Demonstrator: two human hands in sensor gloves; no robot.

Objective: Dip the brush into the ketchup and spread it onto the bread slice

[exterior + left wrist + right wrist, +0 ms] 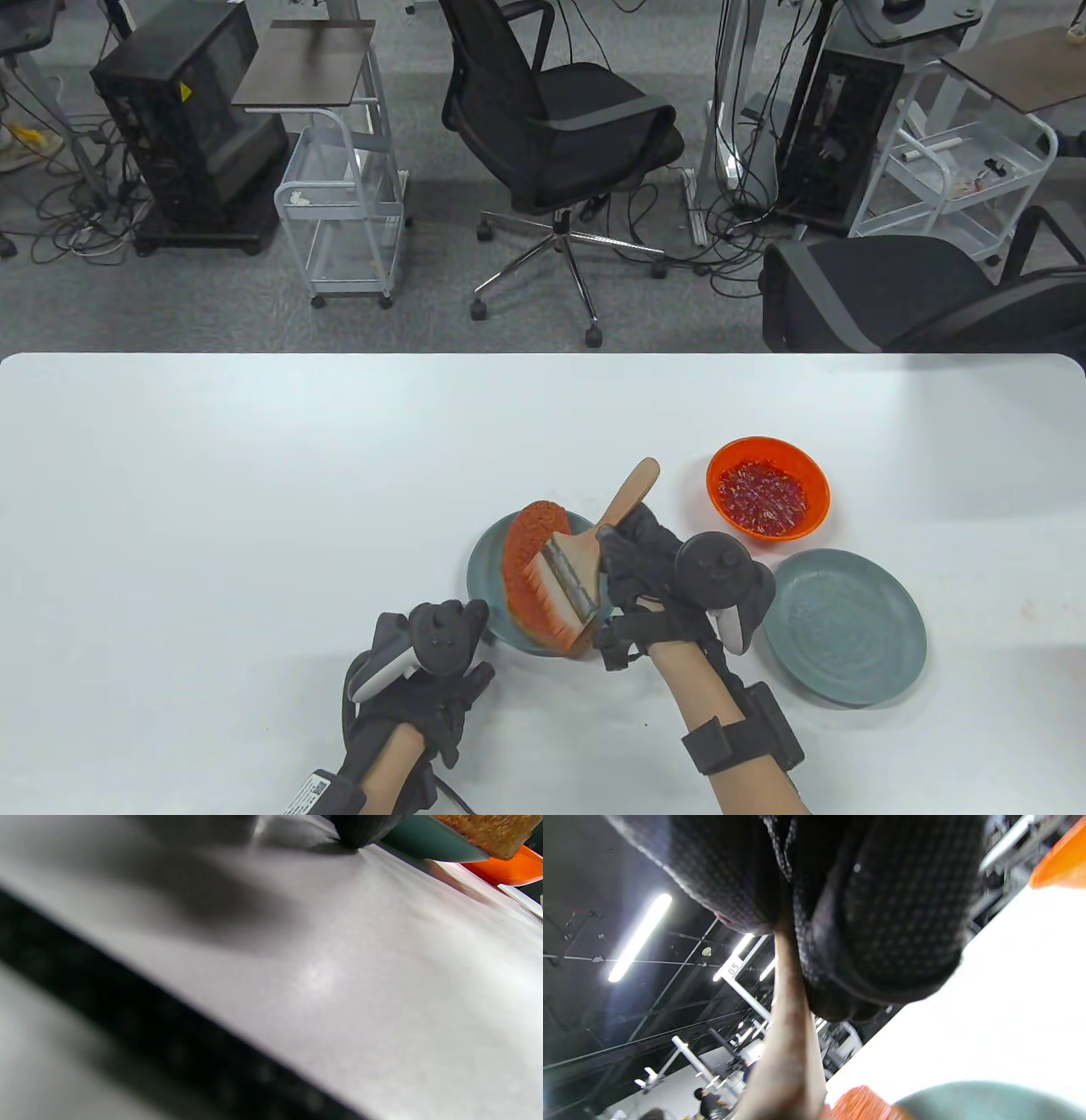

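Bread (533, 569) sits on the plate (488, 586) at about 6 o'clock on the table (254, 475), its top coated orange-red, and the brush (585, 560) lies right across it, bristles down on the slice's near half. Right hand (645, 560) has the brush: its fingers (624, 543) are wrapped tight round the wooden handle just above the metal band, and the handle end pokes out toward 1 o'clock. From the wrist on that side, the gloved fingers fill the top of the view and the handle runs down between them, so it's a firm, closed grip.

Around it: the orange bowl (768, 486) of red sauce stands at 2 o'clock from the bread, apart from it. A second plate (844, 628) lies at 4 o'clock, just past the right hand's tracker. Between brush and bowl there's only the hand itself.

Left hand (424, 671) rests on the table at 8 o'clock from the bread, fingers curled, close against the plate's near-left rim; whether it actually touches the rim I cannot tell. Its own wrist view shows a fingertip (360, 830) down on the table right beside the plate edge, holding nothing.
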